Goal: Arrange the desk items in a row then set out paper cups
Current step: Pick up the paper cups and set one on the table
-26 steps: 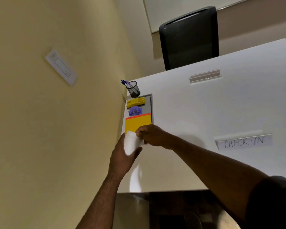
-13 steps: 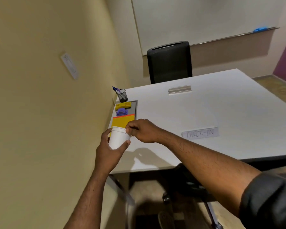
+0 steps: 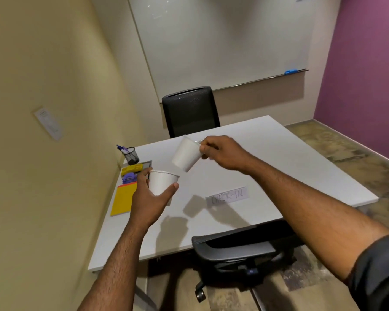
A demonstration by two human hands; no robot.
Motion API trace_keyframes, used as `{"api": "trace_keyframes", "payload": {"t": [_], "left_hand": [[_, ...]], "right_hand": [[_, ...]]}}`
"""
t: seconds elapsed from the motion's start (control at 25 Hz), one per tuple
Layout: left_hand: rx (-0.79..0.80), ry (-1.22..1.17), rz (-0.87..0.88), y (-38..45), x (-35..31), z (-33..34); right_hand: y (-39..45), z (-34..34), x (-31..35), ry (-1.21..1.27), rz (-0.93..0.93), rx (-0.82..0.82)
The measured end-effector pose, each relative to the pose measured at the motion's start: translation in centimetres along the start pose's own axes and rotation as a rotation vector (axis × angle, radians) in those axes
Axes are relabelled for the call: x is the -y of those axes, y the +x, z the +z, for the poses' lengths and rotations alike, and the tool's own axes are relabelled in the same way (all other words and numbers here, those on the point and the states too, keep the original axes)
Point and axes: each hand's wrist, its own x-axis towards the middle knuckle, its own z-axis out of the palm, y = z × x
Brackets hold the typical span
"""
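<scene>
**Two paper cups held above the white table**

Most of the lower view is taken up by the white table point(image 3: 267, 167), set against the yellow wall point(image 3: 43, 153). A whiteboard point(image 3: 222, 41) is seen at 12 o'clock, with a black chair point(image 3: 190, 111) tucked in at the table's far edge below it. A second black chair point(image 3: 240, 252) is pushed against the near edge at 5 o'clock. A row of desk items is laid along the wall side at 9 o'clock: a yellow notepad point(image 3: 121, 199), a purple tape dispenser point(image 3: 129, 178), a yellow stapler point(image 3: 131, 169) and a mesh pen holder point(image 3: 131, 154) at the far end. A paper strip reading CHECK-IN point(image 3: 228, 195) lies flat near the centre.

The upright cup point(image 3: 162, 182) is gripped by the left hand point(image 3: 147, 205); the thumb is pressed on its right side, the fingers are wrapped behind its left side, and part of the notepad is covered by this hand. The tilted cup point(image 3: 185, 154) is pinched at its rim by the fingertips of the right hand point(image 3: 225, 153), at 1 o'clock from the first cup, apart from it. Both cups are held above the table surface, over their shadows.
</scene>
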Motion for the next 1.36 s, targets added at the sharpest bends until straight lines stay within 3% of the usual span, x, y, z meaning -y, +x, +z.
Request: {"api": "trace_keyframes", "payload": {"t": [0.24, 0.44, 0.64, 0.92, 1.08, 1.24, 1.36], "left_hand": [[-0.019, 0.034, -0.081, 2.7, -0.6, 7.6], [-0.021, 0.092, -0.151, 4.3, -0.2, 13.0], [-0.062, 0.194, -0.245, 4.5, 0.6, 14.9], [-0.101, 0.277, -0.308, 4.7, -0.2, 16.1], [-0.112, 0.278, -0.305, 4.4, -1.5, 17.1], [-0.130, 0.254, -0.265, 3.1, -3.6, 18.4], [-0.162, 0.188, -0.248, 1.6, -5.5, 19.1]], "right_hand": [[3.2, -7.4, -14.5, -0.388, 0.148, -0.016], [3.0, -7.3, -28.8, -0.566, 0.241, 0.225], [2.1, -5.3, -36.8, -0.677, 0.255, 0.381], [3.0, -5.1, -39.4, -0.753, 0.205, 0.441], [2.9, -5.8, -38.3, -0.732, 0.086, 0.209], [2.4, -7.0, -35.2, -0.428, 0.134, -0.004], [1.2, -8.0, -32.4, -0.226, 0.145, -0.055]]}}
